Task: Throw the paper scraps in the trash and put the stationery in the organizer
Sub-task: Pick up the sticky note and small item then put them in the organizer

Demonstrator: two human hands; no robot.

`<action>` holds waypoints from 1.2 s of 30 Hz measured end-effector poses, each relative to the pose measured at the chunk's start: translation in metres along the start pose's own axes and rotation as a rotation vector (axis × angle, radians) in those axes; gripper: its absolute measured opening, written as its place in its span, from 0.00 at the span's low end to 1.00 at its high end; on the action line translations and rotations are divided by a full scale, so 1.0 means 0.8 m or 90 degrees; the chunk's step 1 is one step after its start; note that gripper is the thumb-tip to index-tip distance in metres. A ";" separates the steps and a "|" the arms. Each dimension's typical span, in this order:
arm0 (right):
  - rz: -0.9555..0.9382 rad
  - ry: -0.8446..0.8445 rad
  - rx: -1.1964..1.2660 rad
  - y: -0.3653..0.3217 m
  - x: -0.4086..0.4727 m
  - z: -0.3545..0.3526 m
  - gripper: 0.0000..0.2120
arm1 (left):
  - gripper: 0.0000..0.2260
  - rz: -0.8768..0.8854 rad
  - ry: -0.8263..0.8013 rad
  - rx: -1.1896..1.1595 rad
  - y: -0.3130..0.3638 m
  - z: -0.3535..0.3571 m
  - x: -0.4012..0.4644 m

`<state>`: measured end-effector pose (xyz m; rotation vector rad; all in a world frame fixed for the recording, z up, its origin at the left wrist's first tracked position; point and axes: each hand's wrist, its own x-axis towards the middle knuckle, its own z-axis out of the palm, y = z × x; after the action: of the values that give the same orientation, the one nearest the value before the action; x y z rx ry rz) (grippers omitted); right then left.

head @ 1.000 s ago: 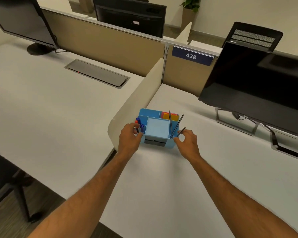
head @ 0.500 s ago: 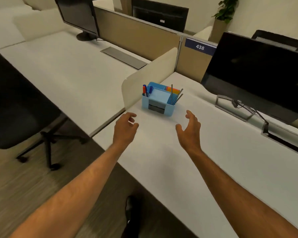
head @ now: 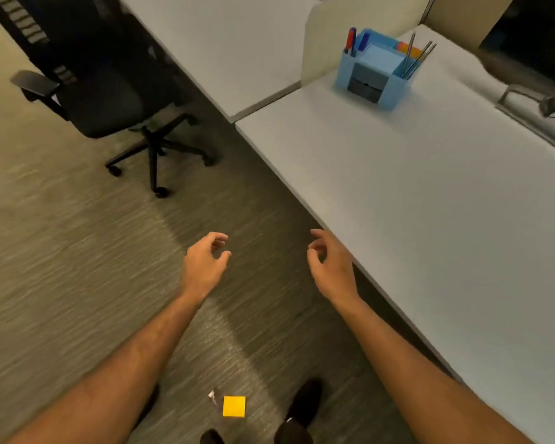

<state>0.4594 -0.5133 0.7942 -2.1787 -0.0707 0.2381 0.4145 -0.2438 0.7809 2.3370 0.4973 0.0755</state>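
Note:
The light blue organizer [head: 374,88] stands on the white desk [head: 430,200] near the cream divider. It holds red and blue markers [head: 351,40], several grey pens [head: 415,57] and orange sticky notes. A yellow sticky pad [head: 234,406] lies on the carpet between my feet, with a small pale scrap [head: 212,395] beside it. My left hand [head: 205,264] and my right hand [head: 329,262] hover over the floor by the desk's front edge, both empty with fingers loosely curled apart.
A black office chair [head: 109,91] stands on the carpet at the left. A monitor stand [head: 532,116] sits at the desk's right edge. A second white desk [head: 231,49] lies beyond the divider [head: 321,43]. My shoe [head: 305,402] is near the sticky pad.
Both hands let go of the organizer and drew back off the desk toward me. The view swung down to the floor, revealing the sticky pad and my feet.

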 end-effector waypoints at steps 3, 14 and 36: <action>0.028 -0.031 -0.013 0.057 -0.033 0.091 0.18 | 0.12 -0.059 -0.021 -0.002 -0.110 0.028 -0.042; 0.148 -0.227 -0.151 0.381 -0.210 0.510 0.19 | 0.14 -0.263 -0.178 0.020 -0.578 0.242 -0.230; 0.100 -0.438 -0.550 0.737 -0.391 0.877 0.28 | 0.14 -0.518 -0.184 0.048 -0.910 0.570 -0.378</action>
<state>-0.0069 -0.3368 -0.0353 -2.8360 -0.4597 1.2283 -0.0164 -0.1780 -0.0188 1.9968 1.2601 -0.6569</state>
